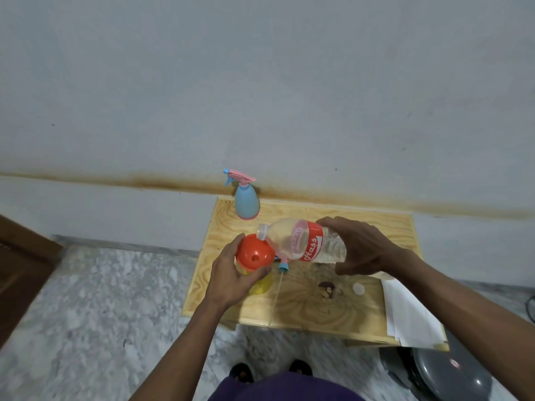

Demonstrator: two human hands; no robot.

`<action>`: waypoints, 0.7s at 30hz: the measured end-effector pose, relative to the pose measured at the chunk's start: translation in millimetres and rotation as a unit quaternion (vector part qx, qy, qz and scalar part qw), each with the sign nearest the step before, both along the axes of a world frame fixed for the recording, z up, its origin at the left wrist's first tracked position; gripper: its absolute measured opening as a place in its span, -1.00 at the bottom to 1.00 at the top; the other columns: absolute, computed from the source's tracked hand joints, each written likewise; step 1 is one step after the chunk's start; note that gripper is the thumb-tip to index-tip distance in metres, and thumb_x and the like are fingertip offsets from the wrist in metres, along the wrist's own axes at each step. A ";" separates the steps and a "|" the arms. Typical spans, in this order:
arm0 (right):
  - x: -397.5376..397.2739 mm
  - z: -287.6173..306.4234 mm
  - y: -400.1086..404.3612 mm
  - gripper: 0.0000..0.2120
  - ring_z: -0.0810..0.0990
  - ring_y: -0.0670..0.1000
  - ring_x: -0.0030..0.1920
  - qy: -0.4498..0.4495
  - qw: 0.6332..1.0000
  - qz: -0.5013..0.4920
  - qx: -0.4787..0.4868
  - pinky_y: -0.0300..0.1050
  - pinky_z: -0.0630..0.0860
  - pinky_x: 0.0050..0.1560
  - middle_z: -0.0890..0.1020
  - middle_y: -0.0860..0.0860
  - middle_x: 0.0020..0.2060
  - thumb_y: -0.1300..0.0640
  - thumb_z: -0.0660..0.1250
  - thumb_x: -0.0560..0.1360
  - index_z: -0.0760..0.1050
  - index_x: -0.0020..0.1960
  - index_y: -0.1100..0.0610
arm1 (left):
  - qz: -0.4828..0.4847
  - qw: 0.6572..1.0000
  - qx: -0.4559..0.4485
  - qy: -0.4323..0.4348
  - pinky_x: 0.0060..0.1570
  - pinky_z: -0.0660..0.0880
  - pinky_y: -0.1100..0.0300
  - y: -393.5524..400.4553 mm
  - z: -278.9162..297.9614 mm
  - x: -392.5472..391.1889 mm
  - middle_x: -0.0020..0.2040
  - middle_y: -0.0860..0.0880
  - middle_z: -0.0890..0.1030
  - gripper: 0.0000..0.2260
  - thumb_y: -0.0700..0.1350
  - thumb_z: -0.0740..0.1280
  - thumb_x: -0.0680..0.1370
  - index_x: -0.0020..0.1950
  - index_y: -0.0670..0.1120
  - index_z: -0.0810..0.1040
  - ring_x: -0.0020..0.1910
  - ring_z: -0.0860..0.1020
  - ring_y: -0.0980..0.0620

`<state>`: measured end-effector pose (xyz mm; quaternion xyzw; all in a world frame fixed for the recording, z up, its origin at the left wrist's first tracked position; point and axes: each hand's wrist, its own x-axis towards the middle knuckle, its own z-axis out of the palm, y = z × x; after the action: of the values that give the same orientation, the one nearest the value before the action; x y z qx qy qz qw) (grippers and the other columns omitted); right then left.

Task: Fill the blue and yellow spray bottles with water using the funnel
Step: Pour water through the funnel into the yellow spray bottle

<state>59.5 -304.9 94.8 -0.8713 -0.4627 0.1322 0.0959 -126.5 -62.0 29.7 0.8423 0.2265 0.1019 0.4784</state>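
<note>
Pale wall, marble floor; wooden table (362, 227) at centre. Right hand (362, 246) grips tilted water bottle (304, 241), mouth over orange funnel (254, 254). Left hand (231, 273) wraps yellow spray bottle (262, 285) beneath the funnel. Blue spray bottle (246, 204) upright at twelve o'clock.

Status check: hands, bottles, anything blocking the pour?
Left hand grips yellow spray bottle under orange funnel. Right hand holds water bottle tipped, mouth at funnel rim. Blue spray bottle stands capped at table's back. Nothing blocking.

Orange funnel (254, 254) atop yellow bottle (260, 285)
</note>
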 end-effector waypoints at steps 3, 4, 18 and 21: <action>0.6 -0.7 -0.4 -0.12 0.57 0.05 -0.09 -0.006 0.999 0.007 -0.031 0.05 0.61 -0.13 0.55 -0.05 0.07 -0.08 0.48 0.18 0.15 0.41 -0.16 | -0.002 1.000 -0.002 -0.001 0.20 0.44 0.21 0.2 1.2 -1.2 0.29 0.21 0.45 -0.11 0.29 0.53 0.25 0.50 0.05 0.33 0.24 0.46 0.18; 0.8 -0.6 -0.5 -0.12 0.57 0.05 -0.10 -0.011 0.999 0.009 -0.041 0.05 0.61 -0.13 0.54 -0.05 0.06 -0.08 0.49 0.19 0.14 0.41 -0.17 | -0.003 1.000 -0.001 -0.001 0.20 0.44 0.21 0.5 1.1 -1.5 0.29 0.20 0.45 -0.11 0.28 0.54 0.26 0.50 0.04 0.33 0.24 0.46 0.18; -3.4 6.5 4.1 -0.10 0.53 0.05 -0.06 -0.018 0.995 0.008 -0.098 0.03 0.59 -0.10 0.50 -0.05 0.09 -0.05 0.53 0.27 0.13 0.48 -0.13 | -0.010 1.000 0.020 0.008 0.21 0.44 0.16 0.7 -1.5 -4.9 0.33 0.13 0.47 -0.11 0.28 0.54 0.28 0.53 0.03 0.32 0.25 0.45 0.16; -5.4 8.0 5.1 -0.11 0.54 0.06 -0.07 -0.028 0.994 0.008 -0.106 -0.04 0.56 -0.15 0.50 -0.05 0.09 -0.05 0.52 0.28 0.13 0.48 -0.13 | -0.012 1.000 0.021 0.005 0.20 0.43 0.20 -0.1 0.4 -5.2 0.31 0.13 0.48 -0.10 0.31 0.51 0.26 0.51 0.02 0.33 0.24 0.46 0.16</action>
<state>54.1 -299.8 102.8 -0.8760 -0.4559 0.1567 -0.0115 -131.7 -62.1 30.1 0.8553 0.2160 0.0968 0.4609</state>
